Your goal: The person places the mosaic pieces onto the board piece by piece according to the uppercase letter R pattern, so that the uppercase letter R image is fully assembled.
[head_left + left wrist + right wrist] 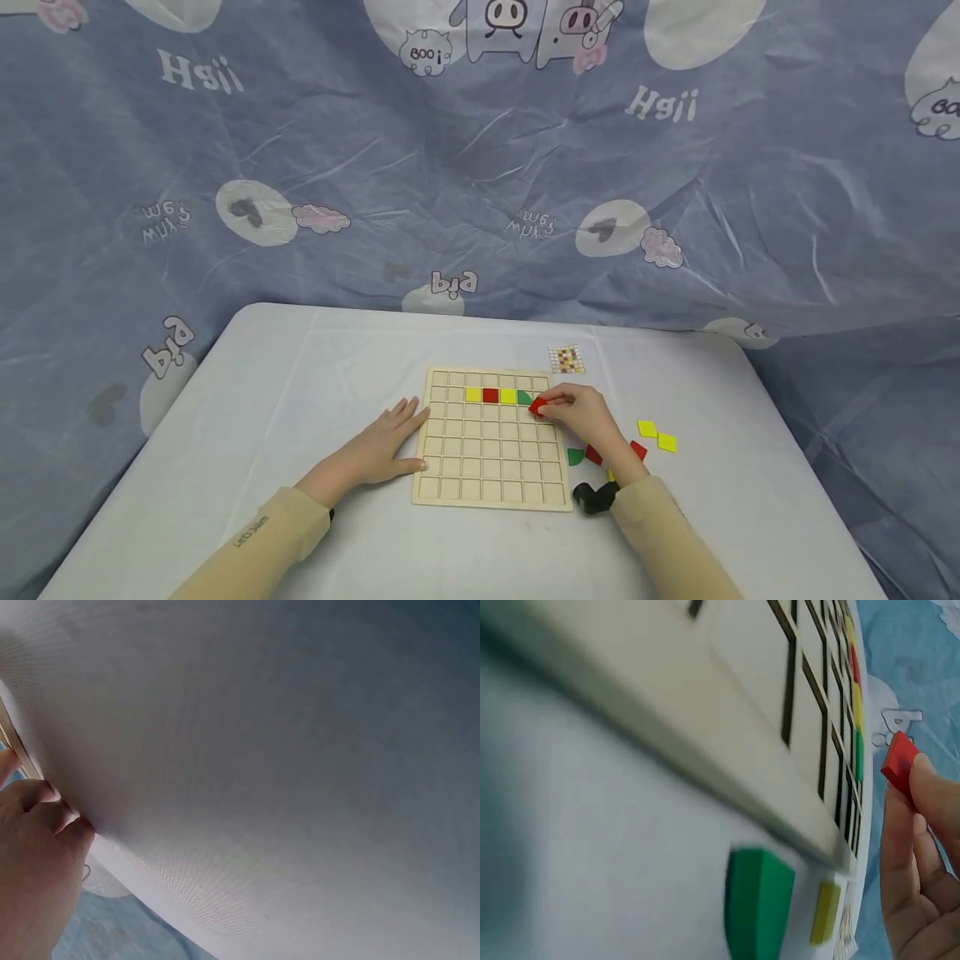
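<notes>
A pale wooden grid board (491, 493) lies on the table. Along its second row from the far side sit a yellow tile (473, 394), a red tile (491, 396), another yellow tile (508, 397) and a green quarter-round tile (524, 398). My right hand (588, 412) pinches a red square tile (537, 406) between thumb and fingers, just right of the green one. In the right wrist view this red tile (900, 761) is tilted at the fingertips. With fingers spread, my left hand (382, 446) rests against the board's left edge.
Right of the board lie a green quarter-round tile (575, 457), red tiles (593, 454) and yellow tiles (667, 442), some partly hidden by the right forearm. A small printed pattern card (567, 359) lies past the far right corner. A patterned blue-grey cloth (450, 167) hangs behind the table.
</notes>
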The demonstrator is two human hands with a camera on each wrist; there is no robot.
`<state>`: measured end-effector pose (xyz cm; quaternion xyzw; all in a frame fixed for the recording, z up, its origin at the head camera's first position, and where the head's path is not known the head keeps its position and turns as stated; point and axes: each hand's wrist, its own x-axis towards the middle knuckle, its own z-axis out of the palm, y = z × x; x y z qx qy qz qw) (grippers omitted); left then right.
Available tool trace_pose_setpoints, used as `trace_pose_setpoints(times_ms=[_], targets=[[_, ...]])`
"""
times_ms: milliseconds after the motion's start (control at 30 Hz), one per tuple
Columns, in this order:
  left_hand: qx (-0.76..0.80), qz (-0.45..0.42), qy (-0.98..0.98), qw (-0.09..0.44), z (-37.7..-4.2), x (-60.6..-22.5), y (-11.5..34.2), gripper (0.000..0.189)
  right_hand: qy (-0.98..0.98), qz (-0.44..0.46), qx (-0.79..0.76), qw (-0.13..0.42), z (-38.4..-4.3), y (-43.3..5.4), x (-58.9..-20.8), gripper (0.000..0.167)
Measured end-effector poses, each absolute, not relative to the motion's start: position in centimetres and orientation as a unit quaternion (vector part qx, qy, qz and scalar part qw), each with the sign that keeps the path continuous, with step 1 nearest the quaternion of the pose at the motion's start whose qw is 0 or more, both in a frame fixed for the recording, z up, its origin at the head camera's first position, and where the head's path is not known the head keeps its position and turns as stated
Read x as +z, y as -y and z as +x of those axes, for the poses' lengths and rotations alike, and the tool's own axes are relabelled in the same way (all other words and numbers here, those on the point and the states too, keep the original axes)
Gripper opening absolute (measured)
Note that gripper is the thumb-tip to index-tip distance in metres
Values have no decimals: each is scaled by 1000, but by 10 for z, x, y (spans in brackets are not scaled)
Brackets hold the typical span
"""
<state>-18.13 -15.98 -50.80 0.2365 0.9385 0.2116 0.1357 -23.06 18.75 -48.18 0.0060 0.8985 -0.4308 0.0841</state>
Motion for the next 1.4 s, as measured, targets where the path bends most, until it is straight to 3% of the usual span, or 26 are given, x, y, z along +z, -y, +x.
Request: trace_pose_setpoints(times_ms=[833, 1200, 1400], targets=[[214, 241, -937, 136, -179, -502, 159, 83, -946, -39, -317, 45, -233, -159, -484, 6], [220, 249, -935, 125, -180, -503, 160, 82, -926, -12, -368, 82, -229, -182, -470, 18], [216, 239, -937, 135, -180, -503, 160, 83, -930, -22, -351, 108, -211, -211, -466, 18]])
